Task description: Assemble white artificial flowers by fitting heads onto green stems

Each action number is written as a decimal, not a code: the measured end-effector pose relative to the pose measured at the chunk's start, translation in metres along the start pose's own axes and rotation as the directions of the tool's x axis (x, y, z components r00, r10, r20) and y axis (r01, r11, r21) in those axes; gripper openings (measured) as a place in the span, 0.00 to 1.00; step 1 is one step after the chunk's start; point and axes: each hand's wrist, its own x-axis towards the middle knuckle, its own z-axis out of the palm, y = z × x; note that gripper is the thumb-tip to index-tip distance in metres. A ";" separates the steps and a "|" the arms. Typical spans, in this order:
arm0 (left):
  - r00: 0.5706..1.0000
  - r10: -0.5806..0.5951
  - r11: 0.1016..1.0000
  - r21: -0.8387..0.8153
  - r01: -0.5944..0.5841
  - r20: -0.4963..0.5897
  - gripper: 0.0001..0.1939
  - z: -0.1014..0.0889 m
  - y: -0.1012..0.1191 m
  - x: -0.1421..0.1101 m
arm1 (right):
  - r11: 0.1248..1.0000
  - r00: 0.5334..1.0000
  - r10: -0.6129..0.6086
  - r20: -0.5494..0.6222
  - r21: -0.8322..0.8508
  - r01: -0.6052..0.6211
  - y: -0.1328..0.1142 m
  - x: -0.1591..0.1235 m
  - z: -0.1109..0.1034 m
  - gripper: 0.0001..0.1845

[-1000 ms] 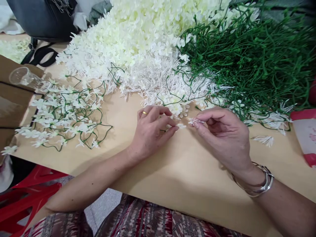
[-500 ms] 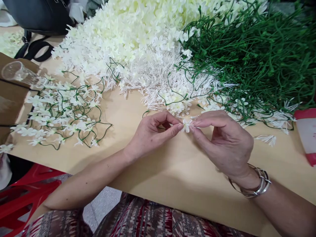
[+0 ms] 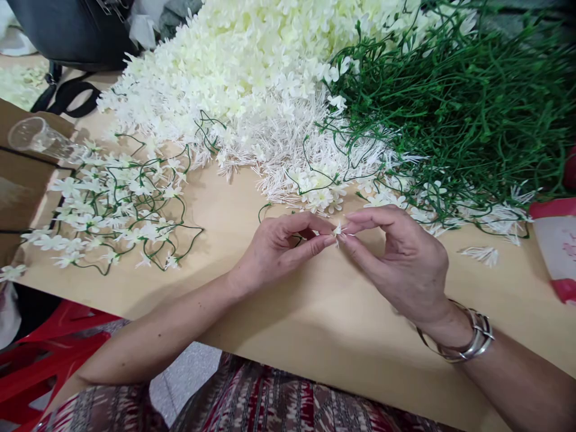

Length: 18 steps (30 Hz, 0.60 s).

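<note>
Just in front of the white pile, my hands meet fingertip to fingertip. A small white artificial flower (image 3: 338,230) sits between them, seen edge-on and partly covered by fingers. My left hand (image 3: 288,247) is closed in a pinch; a bit of green plastic stem (image 3: 297,240) shows under its fingers, and a green curl (image 3: 264,210) sticks out behind it. With thumb and forefinger, my right hand (image 3: 396,258) pinches the flower from the other side. Fine white strands show near its fingertips.
Loose white petals (image 3: 234,66) and white stamens (image 3: 288,144) are heaped at the back. Green stems (image 3: 463,102) pile up on the right, beside a red-and-white packet (image 3: 555,246). Flowered stems (image 3: 121,204) lie left, near a clear plastic cup (image 3: 45,139) and a black bag (image 3: 76,30).
The flower has turned from face-on to edge-on between my fingertips. My right hand has shifted slightly left, and both hands stay pinched together.
</note>
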 end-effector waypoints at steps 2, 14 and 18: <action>0.998 0.055 0.996 0.063 -0.055 0.013 0.10 -0.001 -0.001 0.000 | 0.999 0.997 -0.035 0.073 -0.025 0.037 0.003 0.005 -0.005 0.18; 0.934 0.357 0.872 0.364 -0.327 -0.017 0.08 -0.016 -0.001 0.005 | 0.982 0.992 -0.065 0.104 0.186 0.045 0.017 0.005 -0.007 0.12; 0.911 0.361 0.860 0.449 -0.244 -0.198 0.08 -0.028 0.000 0.006 | 0.986 0.995 -0.041 0.093 0.168 0.025 0.019 0.004 -0.008 0.11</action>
